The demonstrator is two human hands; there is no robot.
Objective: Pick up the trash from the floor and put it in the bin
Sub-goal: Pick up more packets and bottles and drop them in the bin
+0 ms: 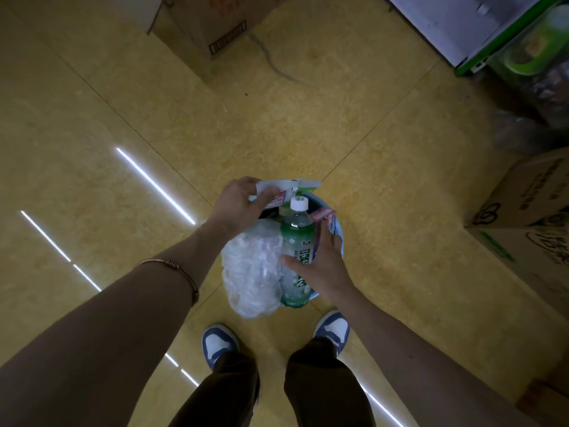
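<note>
The trash is in my hands, right above the bin, not on the floor. My right hand (pixel 323 265) grips a green tea bottle (pixel 297 241) with a white cap, thumb across the label and fingers (pixel 331 240) curled round its right side. I hold it nearly upright so it can drop in bottom first. A pink packet (pixel 321 215) sits against the same fingers; whether I pinch it or it only leans there, I cannot tell.

My left hand (pixel 235 206) pinches a flat white packet (pixel 289 184) by its left end and holds it level over the far rim. A crumpled clear plastic bag (pixel 251 272) bulges just below that hand, pressed against the bottle. Which hand carries it is hidden.

The light blue bin (pixel 338 232) stands on the floor (pixel 277 118) between my hands, just beyond my blue and white shoes (pixel 218 342). The trash covers most of it; only parts of the rim and a dark gap inside show, so I cannot judge how full it is.

One cardboard box (pixel 523 211) stands at the right and another box (pixel 209 23) at the far side, both cut off by the frame. The far right corner is dark and blurred.
</note>
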